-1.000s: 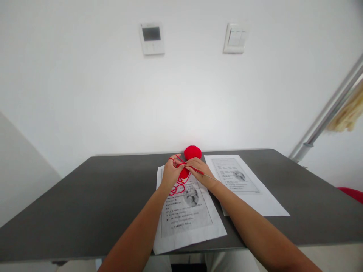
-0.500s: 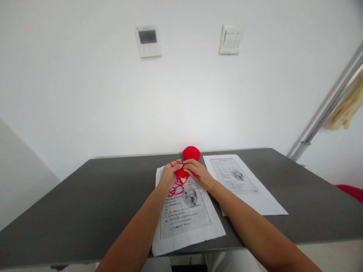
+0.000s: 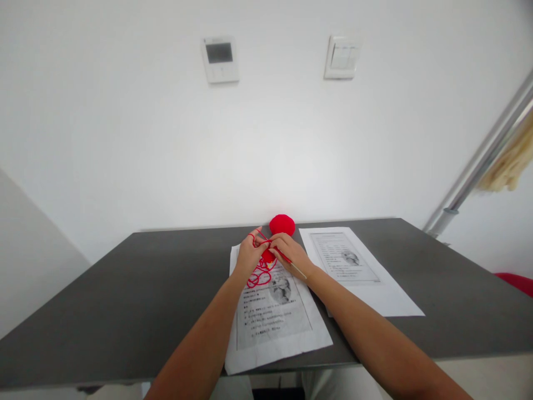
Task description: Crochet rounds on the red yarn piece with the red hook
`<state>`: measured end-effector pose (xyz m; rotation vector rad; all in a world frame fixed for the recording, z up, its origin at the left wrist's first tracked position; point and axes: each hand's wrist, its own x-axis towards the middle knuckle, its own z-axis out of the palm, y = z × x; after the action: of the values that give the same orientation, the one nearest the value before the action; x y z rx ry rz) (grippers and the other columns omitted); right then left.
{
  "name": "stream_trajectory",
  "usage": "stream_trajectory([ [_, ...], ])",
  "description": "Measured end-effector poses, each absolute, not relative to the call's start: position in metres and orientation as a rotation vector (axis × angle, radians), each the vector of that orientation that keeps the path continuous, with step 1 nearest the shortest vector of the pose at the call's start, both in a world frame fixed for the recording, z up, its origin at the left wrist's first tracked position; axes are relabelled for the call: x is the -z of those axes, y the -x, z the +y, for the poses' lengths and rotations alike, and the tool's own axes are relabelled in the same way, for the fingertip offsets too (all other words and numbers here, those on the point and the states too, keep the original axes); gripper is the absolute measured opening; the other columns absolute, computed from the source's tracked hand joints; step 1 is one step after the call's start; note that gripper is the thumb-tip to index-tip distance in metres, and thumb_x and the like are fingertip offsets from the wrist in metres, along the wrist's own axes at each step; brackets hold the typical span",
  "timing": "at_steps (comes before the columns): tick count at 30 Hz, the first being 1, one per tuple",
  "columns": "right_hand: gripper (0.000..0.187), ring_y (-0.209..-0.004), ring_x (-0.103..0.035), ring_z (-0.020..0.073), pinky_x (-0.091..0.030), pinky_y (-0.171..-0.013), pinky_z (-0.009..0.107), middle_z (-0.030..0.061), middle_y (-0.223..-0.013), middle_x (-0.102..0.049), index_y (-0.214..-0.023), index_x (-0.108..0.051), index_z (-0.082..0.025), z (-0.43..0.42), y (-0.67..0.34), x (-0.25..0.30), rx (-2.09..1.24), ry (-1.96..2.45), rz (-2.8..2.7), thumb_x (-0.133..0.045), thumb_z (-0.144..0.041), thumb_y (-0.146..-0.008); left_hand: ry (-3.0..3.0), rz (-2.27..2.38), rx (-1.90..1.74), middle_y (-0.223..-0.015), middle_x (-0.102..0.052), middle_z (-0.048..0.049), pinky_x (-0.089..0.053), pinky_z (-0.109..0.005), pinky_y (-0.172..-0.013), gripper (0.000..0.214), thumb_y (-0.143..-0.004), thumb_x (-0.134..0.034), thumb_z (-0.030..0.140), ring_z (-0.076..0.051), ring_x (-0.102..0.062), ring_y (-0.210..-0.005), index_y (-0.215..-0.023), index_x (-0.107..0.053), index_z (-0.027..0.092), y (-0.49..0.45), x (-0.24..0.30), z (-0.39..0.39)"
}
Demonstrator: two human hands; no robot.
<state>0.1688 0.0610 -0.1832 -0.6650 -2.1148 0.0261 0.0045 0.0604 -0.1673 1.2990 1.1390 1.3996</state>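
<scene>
My left hand (image 3: 248, 256) pinches a small red crochet piece (image 3: 267, 256), with red yarn wrapped round its raised index finger. Closed on a thin crochet hook (image 3: 298, 270), my right hand (image 3: 290, 251) meets the left at the piece; the hook's red and pale shaft slants back toward my wrist. Fingers hide the hook's tip and much of the work. A tiny yellow bit shows just under the piece. Loose loops of red yarn (image 3: 259, 279) lie below on a printed sheet (image 3: 287, 339). Behind the hands rests a red yarn ball (image 3: 282, 225).
A second printed sheet (image 3: 385, 303) lies to the right on the dark table (image 3: 125, 311). The table's back edge meets a white wall (image 3: 266, 133) bearing a panel (image 3: 220, 60) and a switch (image 3: 341, 58). A metal pole (image 3: 478, 166) stands at the right.
My left index finger has lifted and stretched the yarn upward. The hook's back end has shifted slightly, and the crochet piece is more covered by my fingers.
</scene>
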Motion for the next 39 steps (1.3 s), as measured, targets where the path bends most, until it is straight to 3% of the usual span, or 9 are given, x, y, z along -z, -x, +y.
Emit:
stream_trajectory([
  [15,0.012,-0.096,-0.064,0.0218,-0.050,-0.089,0.039,0.0094,-0.097,-0.070,-0.089,-0.064,-0.022,0.060,-0.169,0.180,-0.348,0.667,-1.941,-0.055,-0.028,-0.094,-1.483,1.311,-1.409,-0.068,-0.065,0.0022,-0.048,-0.030,-0.079,0.046,-0.067,-0.069,0.006,-0.017,-0.062,-0.072,-0.112,-0.068,0.016,0.000,0.161,0.059],
  [22,0.016,-0.079,-0.064,0.0188,-0.048,-0.077,0.032,0.0033,-0.080,-0.070,-0.079,-0.067,-0.020,0.063,-0.175,0.176,-0.679,0.805,-1.816,-0.061,-0.032,-0.087,-1.483,1.288,-1.413,-0.071,-0.063,0.0033,-0.045,-0.031,-0.086,0.042,-0.064,-0.066,0.003,-0.017,-0.060,-0.077,-0.103,-0.069,0.018,-0.003,0.165,0.058],
  [31,0.019,-0.074,-0.066,0.0180,-0.050,-0.076,0.031,0.0010,-0.070,-0.072,-0.067,-0.068,-0.019,0.071,-0.190,0.163,-1.147,0.804,-1.550,-0.072,-0.035,-0.075,-1.305,0.993,-1.268,-0.062,-0.058,0.0057,-0.044,-0.026,-0.065,0.038,-0.058,-0.072,0.009,-0.011,-0.054,-0.059,-0.096,-0.067,0.014,-0.005,0.167,0.061],
  [39,0.029,-0.067,-0.070,0.0168,-0.055,-0.073,0.030,0.0033,-0.071,-0.074,-0.068,-0.066,-0.018,0.076,-0.193,0.169,-1.473,0.654,-1.310,-0.079,-0.043,-0.069,-1.039,0.755,-1.213,-0.065,-0.061,0.0033,-0.043,-0.024,-0.061,0.044,-0.050,-0.081,0.013,-0.009,-0.055,-0.057,-0.093,-0.071,0.012,-0.004,0.163,0.059],
])
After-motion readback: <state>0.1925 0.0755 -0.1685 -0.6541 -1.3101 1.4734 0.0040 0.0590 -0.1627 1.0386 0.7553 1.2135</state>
